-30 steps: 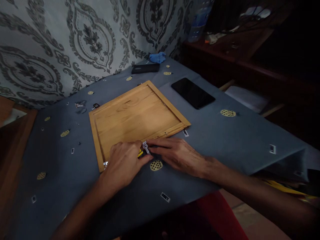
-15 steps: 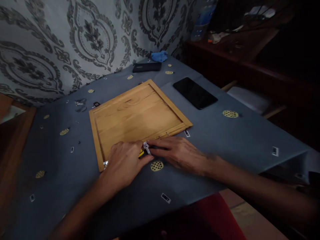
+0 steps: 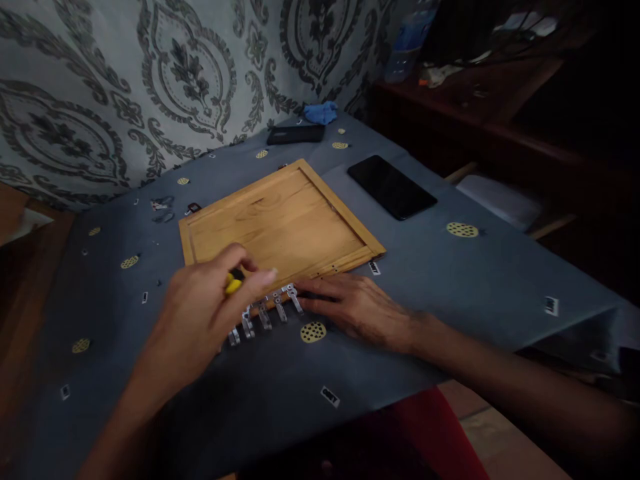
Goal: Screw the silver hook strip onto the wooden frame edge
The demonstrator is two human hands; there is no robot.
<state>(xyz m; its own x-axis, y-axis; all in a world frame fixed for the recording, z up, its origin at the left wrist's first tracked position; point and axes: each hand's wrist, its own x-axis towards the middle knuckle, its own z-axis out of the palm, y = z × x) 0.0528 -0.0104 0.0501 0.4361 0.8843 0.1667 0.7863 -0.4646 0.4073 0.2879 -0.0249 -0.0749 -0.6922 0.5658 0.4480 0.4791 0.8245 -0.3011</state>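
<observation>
A wooden framed panel lies flat on the blue patterned cloth. Along its near edge runs a metal hook rail with several silver hooks pointing toward me. My left hand is raised over the rail's left part, fingers curled around a small yellow-and-black tool; most of that tool is hidden inside the hand. My right hand rests low on the cloth, its fingertips gripping the rail's right end by the last hook. Small dark holes show in the frame just beyond these fingers.
A black smartphone lies right of the panel. Behind it are a dark flat case and a crumpled blue cloth. Small loose bits sit at the left. A wall stands behind; an open drawer juts out at the right.
My left hand has lifted off the rail and shifted left with the yellow-and-black tool, uncovering several hooks. My right hand has stayed at the rail's right end.
</observation>
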